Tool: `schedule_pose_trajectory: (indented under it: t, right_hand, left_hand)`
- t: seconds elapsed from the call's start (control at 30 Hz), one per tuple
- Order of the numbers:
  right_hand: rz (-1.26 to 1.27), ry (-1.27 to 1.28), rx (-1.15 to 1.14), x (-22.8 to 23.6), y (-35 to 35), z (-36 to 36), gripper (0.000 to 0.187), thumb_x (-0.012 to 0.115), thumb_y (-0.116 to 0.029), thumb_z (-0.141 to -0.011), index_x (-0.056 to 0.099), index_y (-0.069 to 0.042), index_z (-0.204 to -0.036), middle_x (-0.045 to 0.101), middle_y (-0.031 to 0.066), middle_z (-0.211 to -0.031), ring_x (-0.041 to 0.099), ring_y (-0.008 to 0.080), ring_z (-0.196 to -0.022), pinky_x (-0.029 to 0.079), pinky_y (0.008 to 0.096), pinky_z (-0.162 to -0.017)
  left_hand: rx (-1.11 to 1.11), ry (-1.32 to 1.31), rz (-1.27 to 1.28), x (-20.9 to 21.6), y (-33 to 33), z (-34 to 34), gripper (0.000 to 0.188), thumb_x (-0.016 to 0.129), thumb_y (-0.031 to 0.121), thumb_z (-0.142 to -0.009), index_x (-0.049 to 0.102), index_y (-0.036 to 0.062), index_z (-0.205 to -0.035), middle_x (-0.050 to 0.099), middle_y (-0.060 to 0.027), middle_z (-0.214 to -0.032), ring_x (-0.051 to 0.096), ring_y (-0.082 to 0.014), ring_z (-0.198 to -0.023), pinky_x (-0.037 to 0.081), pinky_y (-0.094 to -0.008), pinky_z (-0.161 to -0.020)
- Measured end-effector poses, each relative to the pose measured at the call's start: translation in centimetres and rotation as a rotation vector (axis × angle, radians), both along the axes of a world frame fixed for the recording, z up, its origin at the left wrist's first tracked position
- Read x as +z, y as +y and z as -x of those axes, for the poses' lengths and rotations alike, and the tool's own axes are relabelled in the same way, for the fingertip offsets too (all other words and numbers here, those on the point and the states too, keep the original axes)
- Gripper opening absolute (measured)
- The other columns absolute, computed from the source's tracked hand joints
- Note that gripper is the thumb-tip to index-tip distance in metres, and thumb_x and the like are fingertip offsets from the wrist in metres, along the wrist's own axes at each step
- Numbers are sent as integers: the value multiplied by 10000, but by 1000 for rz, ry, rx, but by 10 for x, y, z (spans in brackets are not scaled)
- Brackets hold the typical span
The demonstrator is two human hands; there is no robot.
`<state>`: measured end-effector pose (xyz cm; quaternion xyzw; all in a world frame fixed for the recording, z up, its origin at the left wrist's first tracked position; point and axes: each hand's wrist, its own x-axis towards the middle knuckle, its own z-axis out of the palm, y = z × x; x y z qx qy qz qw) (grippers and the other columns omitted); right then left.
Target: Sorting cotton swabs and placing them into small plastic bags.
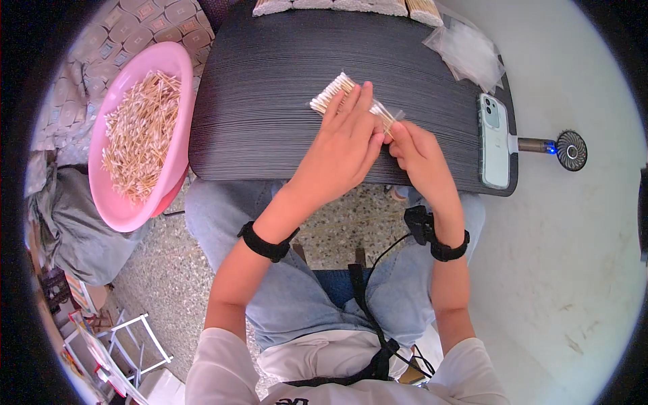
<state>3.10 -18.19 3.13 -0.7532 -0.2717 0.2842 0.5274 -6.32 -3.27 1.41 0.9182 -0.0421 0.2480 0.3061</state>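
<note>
A flat clear bag of cotton swabs [335, 89] lies slanted on the dark table [263, 101], white tips along its upper left edge. My left hand [344, 138] rests on top of it, palm down with the fingers stretched out, covering much of the middle. At the bag's right end, my right hand [420, 150] pinches the corner between thumb and fingers, beside a few swab sticks and a bit of clear film. How many swabs sit under my left hand is hidden.
Left of the table, a pink basin [101, 158] holds a heap of loose cotton swabs [142, 135]. Packed swab bundles [344, 5] line the far edge. Clear empty bags [466, 50], a phone [495, 145] and a small fan [571, 150] are at the right.
</note>
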Motion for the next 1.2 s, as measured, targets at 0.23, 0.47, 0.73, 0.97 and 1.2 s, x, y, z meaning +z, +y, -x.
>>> schedule_pose_trajectory:
  t: [0.23,0.47,0.73,0.97,1.2]
  right_hand:
    - [72,-201,-24,-5,7,0,318,452,-213,-1008,552,60,-877,583,231,-729,573,385,-668,440,432,-628]
    - [123,-392,-78,-4,11,3,301,456,-196,-987,562,67,-888,613,274,-794,623,446,-767,460,476,-659]
    - [168,-107,-26,1,14,-6,297,439,-175,-979,579,73,-895,636,256,-784,644,417,-746,475,452,-670]
    - [212,-249,-17,7,19,-9,312,446,-186,-971,602,68,-881,636,284,-814,619,453,-759,471,498,-706]
    - [282,-503,16,9,24,-10,341,452,-202,-972,632,64,-858,641,295,-838,631,463,-795,481,543,-722]
  left_hand:
    - [-24,-66,-25,0,-10,0,115,541,56,-917,519,19,-1024,370,-266,-1484,280,-487,-1398,217,-556,-1146]
    - [-78,-46,66,8,-1,4,196,529,132,-947,598,5,-1080,529,-196,-1374,406,-402,-1351,267,-543,-1132]
    - [20,-12,151,-5,38,-8,330,496,141,-977,579,58,-1286,512,-140,-1429,405,-358,-1373,256,-466,-1162]
    - [-19,44,22,1,32,-6,402,520,264,-981,575,118,-1351,492,-131,-1448,409,-351,-1368,272,-448,-1160]
    - [37,9,-94,-1,28,-7,370,549,237,-966,609,127,-1313,509,-125,-1426,433,-367,-1339,316,-468,-1136]
